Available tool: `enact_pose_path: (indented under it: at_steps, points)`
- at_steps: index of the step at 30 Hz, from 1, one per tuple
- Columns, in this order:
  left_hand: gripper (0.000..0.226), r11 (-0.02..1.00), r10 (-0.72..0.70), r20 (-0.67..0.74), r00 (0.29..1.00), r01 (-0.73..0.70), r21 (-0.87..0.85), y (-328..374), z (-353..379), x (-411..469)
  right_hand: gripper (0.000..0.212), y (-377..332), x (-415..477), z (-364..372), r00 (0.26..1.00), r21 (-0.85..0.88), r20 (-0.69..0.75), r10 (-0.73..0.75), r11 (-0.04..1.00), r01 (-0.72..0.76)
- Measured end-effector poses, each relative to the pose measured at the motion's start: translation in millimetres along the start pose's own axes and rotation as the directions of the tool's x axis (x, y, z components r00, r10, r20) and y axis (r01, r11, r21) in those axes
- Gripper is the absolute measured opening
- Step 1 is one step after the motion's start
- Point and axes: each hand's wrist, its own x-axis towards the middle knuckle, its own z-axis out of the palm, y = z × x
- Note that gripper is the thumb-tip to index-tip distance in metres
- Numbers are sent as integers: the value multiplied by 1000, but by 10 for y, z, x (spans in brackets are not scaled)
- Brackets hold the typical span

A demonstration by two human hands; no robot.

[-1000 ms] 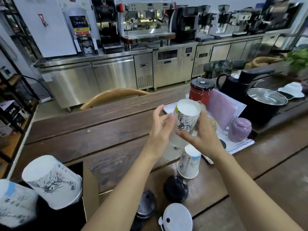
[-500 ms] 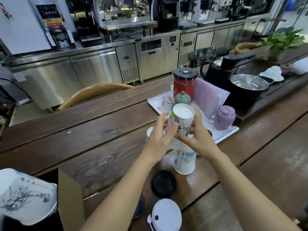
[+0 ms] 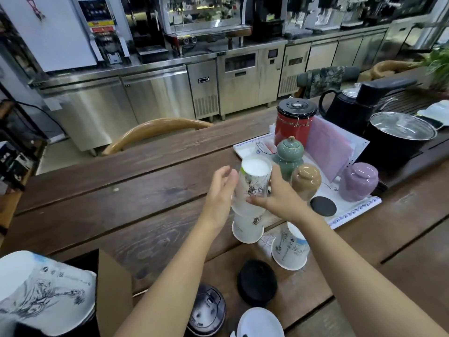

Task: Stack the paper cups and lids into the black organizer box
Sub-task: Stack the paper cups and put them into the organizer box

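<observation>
A white paper cup with an ink drawing (image 3: 255,177) is upside down, pushed over another inverted cup (image 3: 247,228) that stands on the wooden table. My right hand (image 3: 277,199) grips the upper cup from the right. My left hand (image 3: 220,190) is beside the stack on the left, fingers spread and blurred, palm toward the cups. A third inverted cup (image 3: 289,251) stands just right of the stack. Near me lie a black lid (image 3: 257,282), a stack of black lids (image 3: 206,310) and a white lid (image 3: 260,324). The black organizer box (image 3: 110,290), bottom left, holds stacked cups (image 3: 46,290).
Right of the cups a white tray (image 3: 352,210) carries a red canister (image 3: 294,125), green, tan and purple jars, pink paper and a black coaster. Behind it stand a black kettle (image 3: 349,105) and a lidded pot (image 3: 398,135). A wooden chair back (image 3: 155,130) rises beyond the table.
The cup held in both hands came down and now sits over an inverted cup on the table. My left hand has loosened off it. The view shifted.
</observation>
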Motion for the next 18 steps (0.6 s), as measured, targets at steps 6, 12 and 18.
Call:
enact_pose_path:
  at_steps: [6, 12, 18]
  points:
    - [38, 975, -219, 18, 976, 218, 49, -520, -67, 56, 72, 197, 130, 66, 949, -4, 247, 196, 980, -201]
    - [21, 863, -506, -67, 860, 502, -59, -853, -80, 230, 55, 236, 254, 40, 821, 6, 275, 501, 853, -523]
    - [34, 717, -655, 59, 754, 644, -267, -1086, 37, 242, 35, 274, 316, 214, 741, 76, 374, 557, 778, -624]
